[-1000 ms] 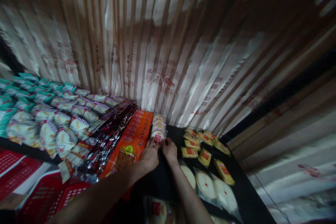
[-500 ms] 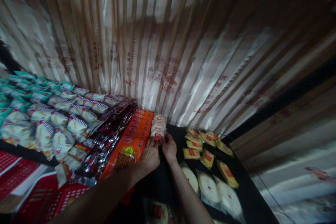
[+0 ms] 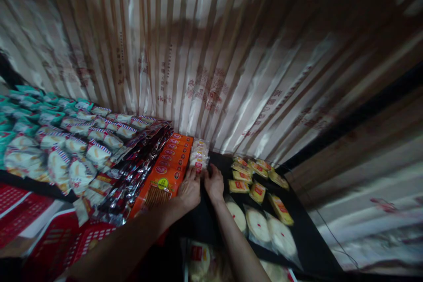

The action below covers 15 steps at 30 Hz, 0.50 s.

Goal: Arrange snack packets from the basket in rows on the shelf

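Against half a second ago: whole scene sits a touch higher in view and is more smeared. Green packs (image 3: 26, 105), striped packs (image 3: 79, 152), dark foil packs (image 3: 132, 165) and orange packs (image 3: 170, 163) lie in the same rows as before. Left hand (image 3: 190, 188) is still at the near end of the clear packets (image 3: 199, 155), close against the orange packs. Its fingers are pressed together, tips touching the front packet. The clear packets form a short overlapping row on the black shelf (image 3: 307, 238), between the orange packs and the right hand (image 3: 214, 183), their far end at the striped foil wall (image 3: 214, 53). Right hand keeps its place at the row's near right corner, fingers bent, tips on the front packet. The two hands stay almost touching. Yellow packs (image 3: 253, 178) and round wafers (image 3: 261, 224) are unmoved.

Hard to make out: red crates (image 3: 36, 233) at lower left are dim and cut by the frame edge. Whether either hand actually pinches the front packet cannot be told; the fingertips blur into it. Thumbs are not visible. Printing on the clear packets is unreadable. A packet (image 3: 198, 260) at bottom centre is partly covered by the right forearm.
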### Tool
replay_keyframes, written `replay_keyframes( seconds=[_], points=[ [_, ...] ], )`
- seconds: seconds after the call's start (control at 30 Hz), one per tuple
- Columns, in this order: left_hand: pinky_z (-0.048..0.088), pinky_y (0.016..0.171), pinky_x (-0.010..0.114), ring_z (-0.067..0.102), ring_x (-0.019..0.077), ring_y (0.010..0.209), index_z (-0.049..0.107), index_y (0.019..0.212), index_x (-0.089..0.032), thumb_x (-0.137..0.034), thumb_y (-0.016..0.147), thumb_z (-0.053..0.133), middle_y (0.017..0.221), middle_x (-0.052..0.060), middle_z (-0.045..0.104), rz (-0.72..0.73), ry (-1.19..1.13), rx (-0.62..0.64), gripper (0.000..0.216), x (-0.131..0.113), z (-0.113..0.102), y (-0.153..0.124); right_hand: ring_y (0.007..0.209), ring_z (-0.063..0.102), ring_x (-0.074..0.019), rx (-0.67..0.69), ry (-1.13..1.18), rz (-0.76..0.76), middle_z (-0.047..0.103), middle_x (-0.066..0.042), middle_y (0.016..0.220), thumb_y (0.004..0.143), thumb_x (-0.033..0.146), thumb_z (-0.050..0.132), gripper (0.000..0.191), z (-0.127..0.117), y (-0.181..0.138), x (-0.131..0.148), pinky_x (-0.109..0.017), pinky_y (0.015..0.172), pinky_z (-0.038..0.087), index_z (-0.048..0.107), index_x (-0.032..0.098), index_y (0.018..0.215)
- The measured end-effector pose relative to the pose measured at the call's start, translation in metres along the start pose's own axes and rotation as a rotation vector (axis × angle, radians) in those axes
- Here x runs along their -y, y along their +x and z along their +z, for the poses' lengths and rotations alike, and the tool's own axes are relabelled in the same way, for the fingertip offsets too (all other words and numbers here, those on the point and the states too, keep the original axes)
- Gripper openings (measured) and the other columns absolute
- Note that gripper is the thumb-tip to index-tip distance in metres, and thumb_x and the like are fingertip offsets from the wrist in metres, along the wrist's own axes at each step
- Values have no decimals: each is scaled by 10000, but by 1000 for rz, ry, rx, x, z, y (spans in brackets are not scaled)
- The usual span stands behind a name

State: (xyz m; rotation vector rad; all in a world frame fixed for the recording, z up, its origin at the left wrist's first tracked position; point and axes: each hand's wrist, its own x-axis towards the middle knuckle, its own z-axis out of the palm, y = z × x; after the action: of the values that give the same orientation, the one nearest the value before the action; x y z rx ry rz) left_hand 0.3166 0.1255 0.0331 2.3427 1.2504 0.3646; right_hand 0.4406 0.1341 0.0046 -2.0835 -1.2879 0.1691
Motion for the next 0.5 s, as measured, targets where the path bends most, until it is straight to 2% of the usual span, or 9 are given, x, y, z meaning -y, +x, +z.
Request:
replay_keyframes(
  seconds=[0.2, 0.33, 0.5],
  points=[
    [294, 1088, 347, 284, 255, 1327, 561, 1165, -74, -104, 752, 409, 1399, 140, 398, 140, -38, 8, 442, -15, -1, -22, 1109, 519, -237, -70, -127, -280, 600, -140, 1164, 845, 248, 345, 381, -45, -57, -29, -405, 973, 390, 622, 127, 1077],
    [357, 1050, 336, 357, 231, 1282, 569, 1160, -121, -100, 737, 430, 1354, 111, 460, 245, -78, 93, 446, -30, 5, -37, 1154, 490, -285, -38, -336, -315, 591, -177, 1184, 850, 277, 366, 401, -68, -105, -58, -438, 972, 389, 621, 110, 1111],
    [340, 1055, 358, 389, 257, 1261, 531, 1207, -92, -110, 732, 449, 1330, 148, 477, 199, -98, 149, 482, -43, 19, -55, 1202, 468, -307, 99, -427, -335, 535, -167, 1286, 786, 259, 474, 452, -72, -151, -70, -428, 974, 394, 578, 120, 1203]
  ],
)
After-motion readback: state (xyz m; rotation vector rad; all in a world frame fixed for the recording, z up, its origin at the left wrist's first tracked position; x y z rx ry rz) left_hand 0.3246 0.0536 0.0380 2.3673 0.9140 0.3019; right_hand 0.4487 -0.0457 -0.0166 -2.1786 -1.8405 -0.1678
